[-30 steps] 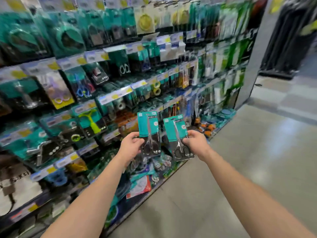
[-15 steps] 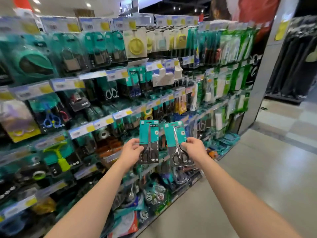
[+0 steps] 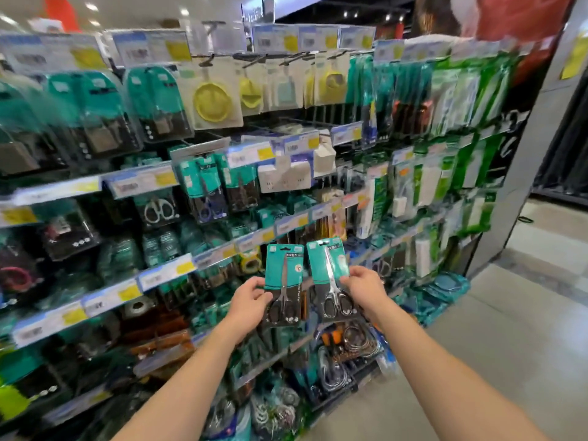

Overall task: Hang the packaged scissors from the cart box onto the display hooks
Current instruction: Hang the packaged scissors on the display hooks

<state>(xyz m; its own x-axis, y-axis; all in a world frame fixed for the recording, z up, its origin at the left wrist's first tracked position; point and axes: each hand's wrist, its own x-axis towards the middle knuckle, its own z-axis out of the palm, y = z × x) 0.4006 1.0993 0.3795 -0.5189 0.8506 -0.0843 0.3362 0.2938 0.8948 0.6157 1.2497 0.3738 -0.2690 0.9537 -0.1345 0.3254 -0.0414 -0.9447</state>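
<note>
Before the shelves (image 3: 105, 299), left hand (image 3: 251, 302) pinches left pack (image 3: 281, 268), right hand (image 3: 366, 288) right pack (image 3: 321, 262): teal-and-black carded scissors.

Left hand (image 3: 249, 300): grips left scissors pack (image 3: 283, 281).
Right hand (image 3: 366, 286): pinches right scissors pack (image 3: 331, 278), just beside the left scissors pack.
Display rack (image 3: 165, 272): behind both packs.

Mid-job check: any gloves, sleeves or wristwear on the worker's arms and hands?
None visible. The left hand and right hand are ungloved. The left forearm and right forearm are bare down to the frame's edge, with no sleeves, watch or wristband in view. Any rings are too blurred to tell.
</note>
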